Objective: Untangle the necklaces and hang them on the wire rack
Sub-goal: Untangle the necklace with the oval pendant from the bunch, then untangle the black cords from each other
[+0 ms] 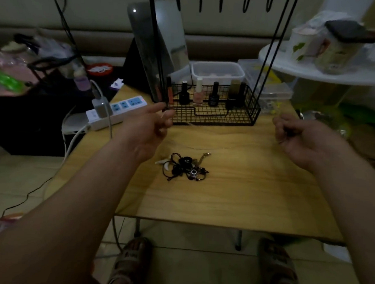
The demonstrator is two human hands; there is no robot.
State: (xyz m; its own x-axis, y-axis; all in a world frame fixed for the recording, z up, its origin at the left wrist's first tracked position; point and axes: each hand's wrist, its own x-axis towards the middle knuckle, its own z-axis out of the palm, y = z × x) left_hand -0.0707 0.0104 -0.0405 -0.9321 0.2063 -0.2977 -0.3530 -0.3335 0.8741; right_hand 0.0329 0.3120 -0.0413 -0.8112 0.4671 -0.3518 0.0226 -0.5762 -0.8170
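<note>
A tangled pile of necklaces [185, 166] with black cords, beads and white tooth-shaped pendants lies in the middle of the wooden table [237, 193]. A thin, pale chain [204, 148] is stretched between both hands and sags low over the table just behind the pile. My left hand [150, 128] pinches one end near the rack's left corner. My right hand [297, 136] has its fingers curled around the other end at the table's right side. The black wire rack [213, 117] stands at the table's far edge, its hooks [220, 2] high at the frame's top.
Nail polish bottles [197, 92] stand in the rack's basket, and a mirror [157, 47] leans behind it. A white power strip [117, 110] with a charger and cables lies at the left. Plastic boxes [218, 71] and a white shelf [320, 73] with jars crowd the right back.
</note>
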